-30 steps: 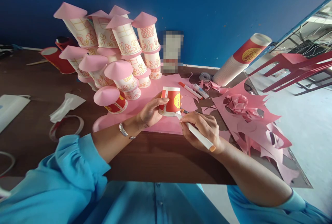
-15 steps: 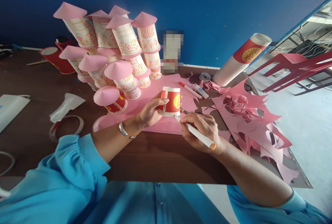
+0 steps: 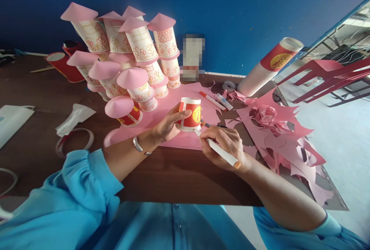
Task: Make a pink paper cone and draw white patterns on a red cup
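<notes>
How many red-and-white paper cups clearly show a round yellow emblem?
2: one red-and-white paper cup in the left hand, and the top cup of the leaning white stack at right. Others may be hidden.

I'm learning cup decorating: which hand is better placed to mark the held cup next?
Probably the right hand: it holds the white marker, tip near the lower edge of the cup. The left hand is busy gripping the cup.

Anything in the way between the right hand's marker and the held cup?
Nothing visible: the right hand holds the white marker with its tip at the lower rim of the paper cup in the left hand. Whether they touch, I can't tell. The red-capped marker lies beyond.
</notes>
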`<state>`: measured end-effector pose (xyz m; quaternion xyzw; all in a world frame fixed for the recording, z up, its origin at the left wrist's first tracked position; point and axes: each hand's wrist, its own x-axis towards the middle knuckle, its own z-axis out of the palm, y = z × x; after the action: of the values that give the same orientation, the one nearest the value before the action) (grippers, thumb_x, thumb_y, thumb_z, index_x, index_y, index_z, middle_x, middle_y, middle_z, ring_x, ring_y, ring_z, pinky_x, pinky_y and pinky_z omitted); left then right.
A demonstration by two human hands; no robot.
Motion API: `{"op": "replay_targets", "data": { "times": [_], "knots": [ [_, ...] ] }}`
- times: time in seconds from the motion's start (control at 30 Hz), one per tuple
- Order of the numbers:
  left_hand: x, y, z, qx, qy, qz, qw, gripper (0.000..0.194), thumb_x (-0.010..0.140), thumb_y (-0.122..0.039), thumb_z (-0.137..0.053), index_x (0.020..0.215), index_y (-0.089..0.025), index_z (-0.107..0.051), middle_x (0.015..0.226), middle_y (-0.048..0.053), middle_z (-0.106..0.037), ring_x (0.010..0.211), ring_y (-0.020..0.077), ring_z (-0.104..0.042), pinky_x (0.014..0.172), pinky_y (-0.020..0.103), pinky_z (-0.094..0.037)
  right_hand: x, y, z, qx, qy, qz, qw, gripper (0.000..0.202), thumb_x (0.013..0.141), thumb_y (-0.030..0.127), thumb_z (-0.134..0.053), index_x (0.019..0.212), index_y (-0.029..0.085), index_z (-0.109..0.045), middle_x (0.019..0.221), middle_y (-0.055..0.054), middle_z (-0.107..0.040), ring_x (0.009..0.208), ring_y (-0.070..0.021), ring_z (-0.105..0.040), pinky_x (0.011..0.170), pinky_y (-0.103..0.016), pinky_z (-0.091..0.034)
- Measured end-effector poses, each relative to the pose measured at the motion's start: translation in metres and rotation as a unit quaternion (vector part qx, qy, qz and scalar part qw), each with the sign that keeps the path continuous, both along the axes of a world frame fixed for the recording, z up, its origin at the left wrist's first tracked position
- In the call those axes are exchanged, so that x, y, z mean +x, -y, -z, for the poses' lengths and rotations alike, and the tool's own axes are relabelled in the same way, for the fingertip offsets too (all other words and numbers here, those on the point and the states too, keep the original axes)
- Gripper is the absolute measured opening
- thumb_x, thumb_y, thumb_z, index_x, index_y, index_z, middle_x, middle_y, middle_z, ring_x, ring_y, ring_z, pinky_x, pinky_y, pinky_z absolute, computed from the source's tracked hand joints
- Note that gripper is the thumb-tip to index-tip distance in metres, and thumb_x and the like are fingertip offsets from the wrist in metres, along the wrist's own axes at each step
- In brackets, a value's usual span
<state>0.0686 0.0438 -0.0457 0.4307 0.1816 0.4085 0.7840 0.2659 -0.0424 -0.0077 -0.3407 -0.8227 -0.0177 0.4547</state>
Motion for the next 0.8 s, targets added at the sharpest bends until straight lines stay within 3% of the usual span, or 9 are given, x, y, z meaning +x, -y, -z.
{"op": "replay_targets", "data": {
  "times": [0.8],
  "knots": [
    [0.0001, 0.0000, 0.0016, -0.012, 0.009, 0.009, 1.000, 0.034, 0.094, -0.044, -0.088, 0.115, -0.022, -0.075, 0.104, 0.005, -0.080, 0.102, 0.0255, -0.079, 0.092, 0.038, -0.064, 0.0009, 0.0008, 0.0003, -0.002, 0.010, 0.007, 1.000, 0.016, 0.101, 0.009, -0.064, 0.099, 0.025, -0.059, 0.074, 0.004, -0.075, 0.057, -0.0120, -0.070, 0.056, -0.023, -0.052]
  ]
}}
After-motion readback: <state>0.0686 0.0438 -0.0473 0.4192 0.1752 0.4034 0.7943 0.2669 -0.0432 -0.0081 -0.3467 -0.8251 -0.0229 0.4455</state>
